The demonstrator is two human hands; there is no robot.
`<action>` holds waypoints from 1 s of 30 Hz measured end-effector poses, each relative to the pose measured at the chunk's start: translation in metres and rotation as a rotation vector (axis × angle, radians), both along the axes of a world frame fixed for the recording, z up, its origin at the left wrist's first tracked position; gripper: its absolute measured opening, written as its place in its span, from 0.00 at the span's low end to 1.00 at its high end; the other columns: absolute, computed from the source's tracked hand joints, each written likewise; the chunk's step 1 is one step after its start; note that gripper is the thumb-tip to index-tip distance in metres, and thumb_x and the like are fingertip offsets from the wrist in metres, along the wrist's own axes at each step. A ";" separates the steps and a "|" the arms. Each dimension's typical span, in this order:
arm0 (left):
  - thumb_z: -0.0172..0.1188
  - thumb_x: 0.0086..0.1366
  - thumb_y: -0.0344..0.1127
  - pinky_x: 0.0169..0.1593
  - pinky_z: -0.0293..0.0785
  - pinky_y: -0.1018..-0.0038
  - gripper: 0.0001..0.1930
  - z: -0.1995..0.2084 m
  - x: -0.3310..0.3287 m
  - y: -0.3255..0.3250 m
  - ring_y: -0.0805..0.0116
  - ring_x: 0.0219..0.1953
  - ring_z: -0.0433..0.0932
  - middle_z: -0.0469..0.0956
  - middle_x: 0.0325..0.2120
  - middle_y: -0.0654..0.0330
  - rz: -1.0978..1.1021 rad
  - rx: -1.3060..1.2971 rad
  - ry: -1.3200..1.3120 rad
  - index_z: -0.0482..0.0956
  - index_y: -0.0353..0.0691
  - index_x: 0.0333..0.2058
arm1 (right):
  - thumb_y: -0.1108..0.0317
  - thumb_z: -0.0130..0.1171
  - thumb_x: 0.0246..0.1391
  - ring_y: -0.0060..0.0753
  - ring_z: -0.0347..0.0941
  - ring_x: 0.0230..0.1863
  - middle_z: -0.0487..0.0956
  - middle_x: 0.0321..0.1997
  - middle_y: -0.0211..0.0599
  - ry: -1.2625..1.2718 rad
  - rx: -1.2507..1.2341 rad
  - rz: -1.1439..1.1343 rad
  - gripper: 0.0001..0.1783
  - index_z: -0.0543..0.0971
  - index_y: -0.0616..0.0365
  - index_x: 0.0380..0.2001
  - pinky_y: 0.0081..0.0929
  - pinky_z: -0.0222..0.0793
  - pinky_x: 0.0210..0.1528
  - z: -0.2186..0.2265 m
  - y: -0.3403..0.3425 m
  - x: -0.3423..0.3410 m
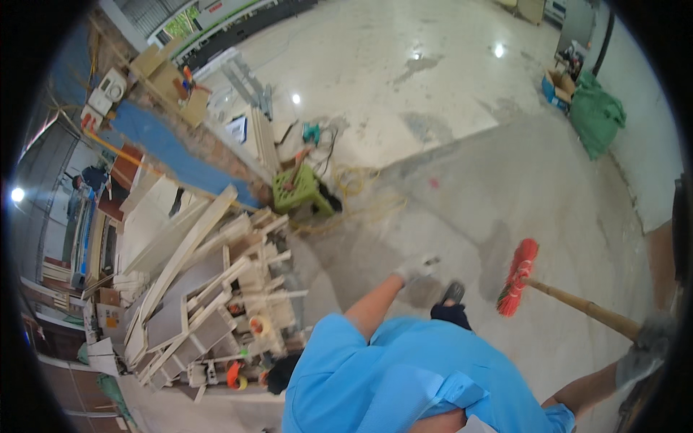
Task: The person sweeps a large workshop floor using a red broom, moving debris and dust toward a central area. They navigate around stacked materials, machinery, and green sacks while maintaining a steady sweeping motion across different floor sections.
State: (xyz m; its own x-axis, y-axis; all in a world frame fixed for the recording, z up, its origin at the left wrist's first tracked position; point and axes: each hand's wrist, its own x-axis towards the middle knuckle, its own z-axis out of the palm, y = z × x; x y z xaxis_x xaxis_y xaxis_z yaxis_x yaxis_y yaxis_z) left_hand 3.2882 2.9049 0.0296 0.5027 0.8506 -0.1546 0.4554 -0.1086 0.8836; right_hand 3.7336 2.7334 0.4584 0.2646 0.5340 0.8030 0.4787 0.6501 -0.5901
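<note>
My right hand [642,346], in a pale glove, is closed round the bamboo handle of a broom [583,309] at the lower right. The broom's red bristle head [518,278] points away from me, over the grey concrete floor. My left hand [417,268], also gloved, is held out in front of my body, apart from the broom. Its fingers look curled, with a small dark spot at them that I cannot make out. A dark shoe [454,292] shows just beyond my blue shirt.
A large heap of wood offcuts [216,289] lies to the left. Beyond it stand a green plastic stool [299,192], a yellow cord [350,180] and a teal power tool [311,133]. A green sack [595,115] leans at the right wall. Another person [94,177] is far left.
</note>
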 end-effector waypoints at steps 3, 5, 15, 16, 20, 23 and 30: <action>0.58 0.62 0.46 0.57 0.72 0.61 0.20 -0.025 -0.020 0.042 0.52 0.53 0.77 0.78 0.51 0.50 0.187 -0.053 0.369 0.80 0.46 0.51 | 0.56 0.60 0.61 0.15 0.53 0.17 0.58 0.18 0.20 0.121 -0.058 0.224 0.17 0.65 0.51 0.29 0.17 0.49 0.20 0.006 0.119 0.035; 0.60 0.60 0.43 0.55 0.72 0.65 0.22 -0.035 -0.036 0.052 0.55 0.53 0.77 0.78 0.51 0.49 0.349 -0.203 0.227 0.79 0.42 0.51 | 0.57 0.60 0.61 0.14 0.53 0.16 0.59 0.17 0.20 0.139 -0.086 0.286 0.17 0.64 0.50 0.29 0.17 0.51 0.18 0.010 0.199 0.043; 0.64 0.60 0.44 0.53 0.73 0.67 0.25 -0.026 -0.059 0.197 0.63 0.50 0.76 0.78 0.49 0.51 0.805 -0.417 0.049 0.76 0.38 0.54 | 0.52 0.62 0.59 0.13 0.50 0.16 0.57 0.16 0.17 0.175 -0.088 0.595 0.19 0.66 0.51 0.31 0.17 0.47 0.18 0.002 0.550 -0.046; 0.64 0.60 0.44 0.53 0.73 0.66 0.27 -0.016 -0.055 0.244 0.63 0.50 0.76 0.78 0.49 0.51 0.816 -0.383 0.007 0.75 0.38 0.55 | 0.51 0.62 0.59 0.14 0.49 0.16 0.56 0.16 0.17 0.200 -0.080 0.626 0.19 0.67 0.52 0.31 0.17 0.46 0.18 0.006 0.582 -0.057; 0.63 0.53 0.49 0.55 0.71 0.62 0.29 0.053 -0.018 0.421 0.50 0.53 0.75 0.78 0.49 0.47 0.670 -0.085 0.042 0.76 0.41 0.53 | 0.46 0.64 0.56 0.12 0.49 0.15 0.57 0.16 0.16 0.063 -0.063 0.709 0.22 0.68 0.49 0.28 0.16 0.45 0.18 0.022 0.699 -0.091; 0.70 0.49 0.48 0.58 0.68 0.59 0.40 0.124 0.021 0.548 0.46 0.54 0.72 0.74 0.50 0.45 0.419 0.235 0.017 0.67 0.40 0.60 | 0.42 0.63 0.55 0.11 0.51 0.15 0.58 0.16 0.15 0.086 -0.053 0.804 0.23 0.68 0.46 0.25 0.15 0.47 0.19 0.028 0.769 -0.116; 0.66 0.49 0.28 0.48 0.73 0.57 0.23 0.176 0.093 0.772 0.48 0.46 0.77 0.79 0.38 0.47 0.372 0.297 -0.140 0.76 0.43 0.47 | 0.44 0.64 0.54 0.14 0.51 0.15 0.58 0.15 0.17 0.191 -0.023 1.006 0.26 0.62 0.41 0.16 0.15 0.49 0.22 0.001 0.951 -0.147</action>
